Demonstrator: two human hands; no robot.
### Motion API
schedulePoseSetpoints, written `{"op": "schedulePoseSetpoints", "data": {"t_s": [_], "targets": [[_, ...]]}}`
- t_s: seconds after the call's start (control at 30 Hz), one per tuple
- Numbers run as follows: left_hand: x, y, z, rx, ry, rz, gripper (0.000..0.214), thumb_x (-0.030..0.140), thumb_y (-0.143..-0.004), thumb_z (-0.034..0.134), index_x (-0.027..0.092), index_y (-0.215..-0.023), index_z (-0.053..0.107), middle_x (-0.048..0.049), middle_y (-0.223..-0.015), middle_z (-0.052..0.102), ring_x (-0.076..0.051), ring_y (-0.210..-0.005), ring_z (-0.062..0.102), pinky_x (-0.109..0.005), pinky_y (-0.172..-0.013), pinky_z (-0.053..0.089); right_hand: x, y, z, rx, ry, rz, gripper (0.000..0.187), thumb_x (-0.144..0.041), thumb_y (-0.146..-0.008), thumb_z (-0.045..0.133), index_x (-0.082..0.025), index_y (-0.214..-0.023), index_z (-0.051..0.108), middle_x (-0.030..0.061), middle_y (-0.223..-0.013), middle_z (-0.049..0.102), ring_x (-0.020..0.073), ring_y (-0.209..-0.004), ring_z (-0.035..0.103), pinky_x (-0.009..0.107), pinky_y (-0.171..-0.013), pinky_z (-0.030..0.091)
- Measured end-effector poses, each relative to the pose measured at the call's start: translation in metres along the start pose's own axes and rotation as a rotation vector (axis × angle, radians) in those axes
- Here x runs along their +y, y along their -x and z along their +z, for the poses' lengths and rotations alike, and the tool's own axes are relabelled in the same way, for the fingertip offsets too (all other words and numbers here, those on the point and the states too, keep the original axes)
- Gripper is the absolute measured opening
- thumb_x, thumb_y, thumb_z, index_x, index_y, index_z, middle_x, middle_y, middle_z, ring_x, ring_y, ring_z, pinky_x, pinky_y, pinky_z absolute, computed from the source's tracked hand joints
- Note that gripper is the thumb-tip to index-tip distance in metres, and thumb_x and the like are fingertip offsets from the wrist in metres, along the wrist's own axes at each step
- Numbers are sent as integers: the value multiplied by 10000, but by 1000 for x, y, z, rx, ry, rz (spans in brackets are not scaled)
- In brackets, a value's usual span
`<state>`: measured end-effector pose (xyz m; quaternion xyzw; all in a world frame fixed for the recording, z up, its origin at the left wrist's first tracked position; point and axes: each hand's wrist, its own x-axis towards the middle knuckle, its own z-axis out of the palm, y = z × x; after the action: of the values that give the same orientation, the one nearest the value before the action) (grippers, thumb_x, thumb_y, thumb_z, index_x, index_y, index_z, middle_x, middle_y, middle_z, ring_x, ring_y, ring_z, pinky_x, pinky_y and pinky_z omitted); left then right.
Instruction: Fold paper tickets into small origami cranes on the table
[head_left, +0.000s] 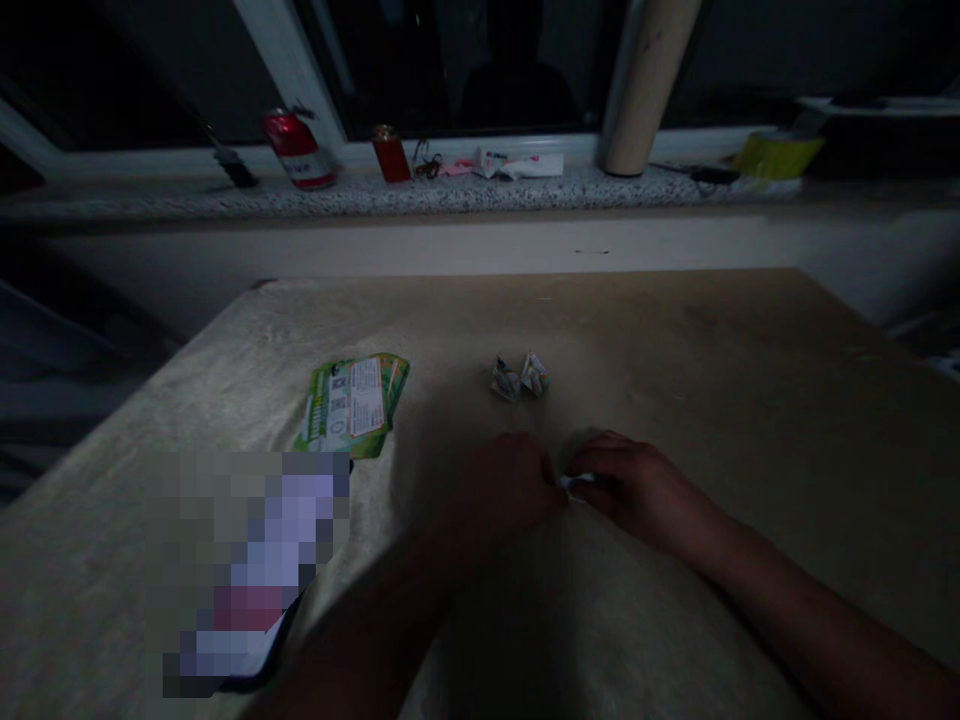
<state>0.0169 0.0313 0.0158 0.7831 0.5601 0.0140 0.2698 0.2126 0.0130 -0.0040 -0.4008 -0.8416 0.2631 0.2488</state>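
Both my hands meet low over the middle of the table around a small piece of folded paper point(576, 482). My right hand point(626, 480) pinches it between thumb and fingers from the right. From the left, my left hand point(521, 475) is closed against the paper's other end; its fingertips are mostly hidden behind the back of the hand. Just beyond the hands stand two small folded paper pieces point(505, 380) with printed sides and pointed tips, side by side. The light is dim, so the paper's exact shape cannot be made out.
Green printed packets point(352, 405) lie to the left on the table point(675, 330). A blurred-out phone point(274, 560) rests nearer, beside my left forearm. On the windowsill point(337, 205) stand a red can point(296, 150), a small red jar point(391, 155) and a wooden-looking cylinder point(649, 90).
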Motion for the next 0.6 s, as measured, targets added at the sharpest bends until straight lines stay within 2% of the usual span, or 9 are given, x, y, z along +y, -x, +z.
{"op": "schedulePoseSetpoints", "data": {"t_s": [0.2,0.6], "targets": [[-1,-4,0,-22,5,7,196,313,-745,650,205,-796,805,-91,-821,786,-254,-753,739,-330,-650,525,0,1,0,4,8,-7,103,-108,-900,677,-195,-917,729,63,-906,738,211,-881,684,337,-781,542],[-8,-8,-10,-86,-16,-35,187,294,-709,683,190,-800,809,-110,-846,790,-268,-757,741,-333,-642,523,-2,1,-1,-10,36,5,108,-101,-899,681,-180,-944,738,68,-907,737,215,-883,678,331,-765,534]]}}
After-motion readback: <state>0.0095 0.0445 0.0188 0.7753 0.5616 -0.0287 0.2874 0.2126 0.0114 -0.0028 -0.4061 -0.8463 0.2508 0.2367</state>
